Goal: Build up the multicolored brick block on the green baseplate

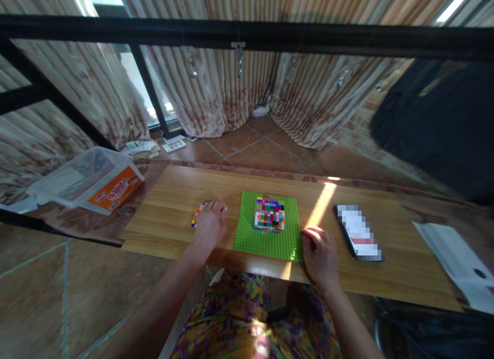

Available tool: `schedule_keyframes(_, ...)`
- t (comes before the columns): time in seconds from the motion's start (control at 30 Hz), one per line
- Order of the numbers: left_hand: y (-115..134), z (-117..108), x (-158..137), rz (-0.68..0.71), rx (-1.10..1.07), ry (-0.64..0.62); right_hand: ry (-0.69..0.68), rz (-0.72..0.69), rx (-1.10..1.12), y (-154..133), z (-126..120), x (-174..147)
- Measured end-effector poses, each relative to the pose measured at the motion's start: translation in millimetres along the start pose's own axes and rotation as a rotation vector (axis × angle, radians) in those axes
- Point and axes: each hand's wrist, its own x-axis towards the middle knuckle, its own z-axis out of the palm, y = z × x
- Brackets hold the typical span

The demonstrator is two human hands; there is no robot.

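A green studded baseplate (247, 240) lies on the wooden board, bearing a block of small multicoloured toy bricks (269, 214) near its middle. To its left, my left hand (210, 222) rests over a small pile of loose coloured bricks (195, 215) and covers most of it. The fingers of that hand are curled together, and whatever they may hold is hidden. My right hand (320, 251) sits at the plate's right edge with bent fingers closed towards the thumb. Its fingertips touch or nearly touch the edge; anything between them is too small to make out.
A phone (358, 233) lies on the wooden board (165, 194) to the right. A clear plastic box (88, 178) with an orange label stands beyond the left end. White packaging (455, 261) is at the far right. A black bar (247, 34) crosses in front of striped curtains.
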Motion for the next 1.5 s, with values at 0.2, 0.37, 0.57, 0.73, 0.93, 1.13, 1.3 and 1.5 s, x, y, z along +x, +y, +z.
schedule_keyframes(0.2,2.3,6.7,-1.5,0.056,-0.002,-0.039,-0.010,-0.002,0.006,0.5,-0.2,0.1)
schedule_keyframes(0.37,3.1,7.8,1.5,0.070,0.116,-0.073,-0.010,0.004,0.009,0.2,-0.5,0.3)
schedule_keyframes(0.57,10.3,-0.5,1.8,0.023,0.047,-0.070,-0.018,0.004,0.019,0.2,-0.6,0.2)
schedule_keyframes(0.73,30.8,-6.4,0.9,-0.015,-0.234,-0.101,-0.017,0.009,0.015,0.7,-0.5,0.2)
schedule_keyframes(0.93,52.1,-1.4,-1.5,0.067,-0.408,-0.103,-0.027,0.009,0.027,1.9,0.1,0.2)
schedule_keyframes(1.13,59.1,0.3,-2.4,0.094,-0.463,-0.106,-0.032,0.017,0.022,2.4,0.5,0.3)
schedule_keyframes(1.3,61.6,3.5,-1.4,0.076,-0.435,-0.112,-0.019,0.009,0.024,2.9,1.0,0.1)
schedule_keyframes(1.5,61.3,10.5,0.5,0.008,-0.495,-0.109,-0.009,0.005,0.017,4.6,2.6,-0.3)
